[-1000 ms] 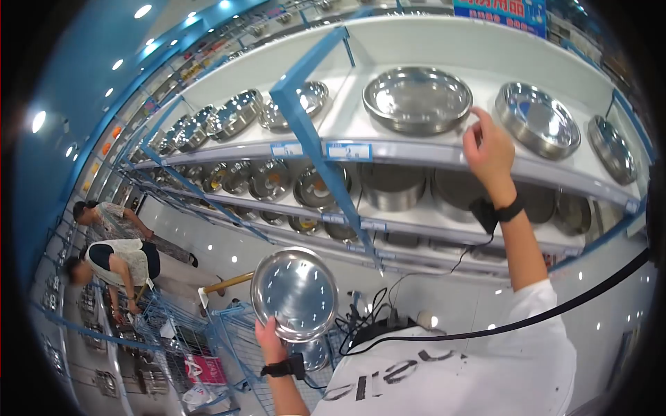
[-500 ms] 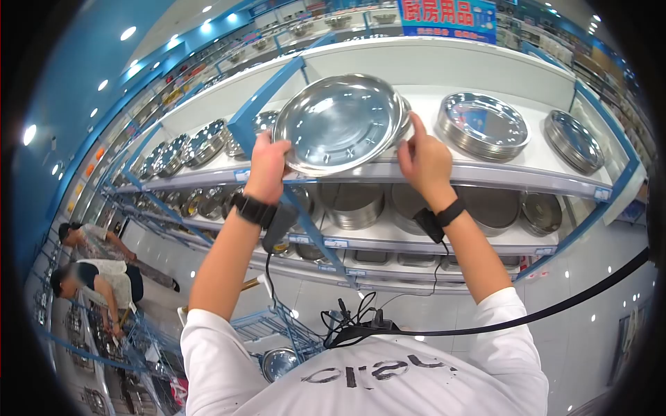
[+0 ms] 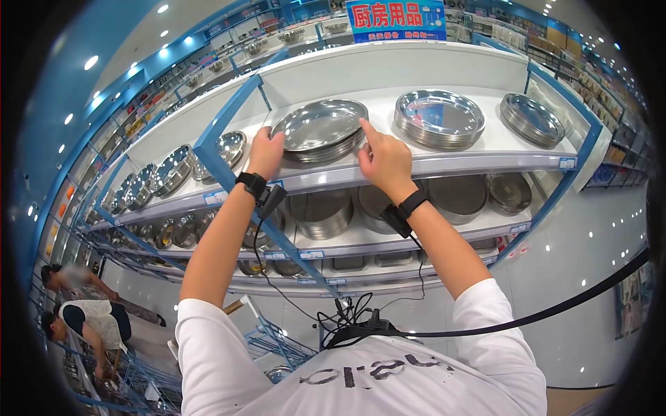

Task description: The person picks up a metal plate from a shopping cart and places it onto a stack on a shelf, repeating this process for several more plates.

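Note:
A wide, shiny round steel plate (image 3: 320, 125) lies on top of a stack of like plates (image 3: 326, 151) on the upper shelf. At its left rim is my left hand (image 3: 265, 154), thumb and fingers apart; slight blur hides whether it touches the metal. My right hand (image 3: 386, 158) is at the opposite rim, its index finger stretched out against the edge and its thumb lower down, away from the finger. Neither hand is wrapped round the plate. Black bands with small devices sit on both wrists.
More stacked plates (image 3: 440, 119) stand to the right, with a smaller stack (image 3: 532, 119) beyond. Blue posts (image 3: 227, 125) divide the shelf (image 3: 444, 166). Pans fill the level below. A blue cart (image 3: 277, 343) is near my body. Two people are at lower left.
The plate, tilted up in both hands before, has come down flat onto the stack. My fingers have loosened around its rim. The view has shifted, so the shelf appears further left.

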`<action>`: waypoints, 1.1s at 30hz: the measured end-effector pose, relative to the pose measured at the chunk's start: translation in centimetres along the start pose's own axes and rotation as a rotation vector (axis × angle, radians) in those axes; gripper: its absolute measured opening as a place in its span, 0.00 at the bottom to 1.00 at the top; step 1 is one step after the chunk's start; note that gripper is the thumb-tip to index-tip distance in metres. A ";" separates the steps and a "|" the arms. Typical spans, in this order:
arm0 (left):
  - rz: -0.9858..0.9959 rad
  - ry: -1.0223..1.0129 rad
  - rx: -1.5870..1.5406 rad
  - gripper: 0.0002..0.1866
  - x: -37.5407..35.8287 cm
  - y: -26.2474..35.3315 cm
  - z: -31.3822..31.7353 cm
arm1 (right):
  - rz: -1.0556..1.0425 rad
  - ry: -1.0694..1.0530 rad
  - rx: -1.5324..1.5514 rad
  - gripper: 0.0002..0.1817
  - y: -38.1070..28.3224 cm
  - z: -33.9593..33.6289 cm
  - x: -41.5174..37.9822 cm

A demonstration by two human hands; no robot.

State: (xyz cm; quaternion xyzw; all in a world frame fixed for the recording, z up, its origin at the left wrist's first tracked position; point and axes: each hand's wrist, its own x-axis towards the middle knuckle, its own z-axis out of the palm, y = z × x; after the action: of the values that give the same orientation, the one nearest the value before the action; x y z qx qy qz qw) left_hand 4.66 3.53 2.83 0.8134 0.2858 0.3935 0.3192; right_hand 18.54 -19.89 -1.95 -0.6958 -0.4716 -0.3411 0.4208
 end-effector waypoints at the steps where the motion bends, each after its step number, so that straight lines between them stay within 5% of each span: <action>1: 0.117 0.027 0.146 0.26 -0.3 -0.4 0.6 | -0.002 -0.002 -0.006 0.26 0.1 0.2 0.0; 10: 0.257 0.219 0.142 0.23 -4.5 -0.5 0.3 | -0.026 0.004 -0.053 0.20 0.0 0.6 0.0; 14: 0.447 0.223 0.012 0.15 -12.0 -0.9 -3.1 | 0.052 0.002 0.016 0.21 -0.6 0.3 0.1; 16: 0.364 0.166 -0.193 0.11 -17.3 -1.6 -5.3 | 0.039 -0.024 -0.027 0.22 -0.5 0.4 0.0; 20: 0.044 0.089 -0.264 0.08 -28.6 -9.2 -9.4 | 0.045 -0.005 -0.040 0.22 -0.1 1.1 0.0; 22: -0.330 0.319 -0.522 0.08 -35.1 -13.0 -10.9 | 0.030 0.038 -0.037 0.22 -0.4 1.1 0.1; 24: -0.557 0.536 -0.434 0.09 -41.6 -17.1 -13.1 | 0.026 0.023 -0.040 0.22 -0.2 1.3 0.1; 32: -1.174 1.250 -0.675 0.16 -67.9 -35.8 -16.9 | 0.052 -0.015 -0.120 0.23 -0.3 1.8 -0.1; 33: -1.321 1.263 -0.811 0.09 -70.0 -36.2 -17.5 | 0.019 -0.033 -0.111 0.23 -0.4 1.8 0.0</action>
State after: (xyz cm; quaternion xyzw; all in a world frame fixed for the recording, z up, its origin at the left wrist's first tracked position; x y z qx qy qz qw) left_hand -54.37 -18.56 -47.63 -0.0370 0.6420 0.5651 0.5169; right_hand 18.31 -18.18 -2.61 -0.7281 -0.4521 -0.3513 0.3770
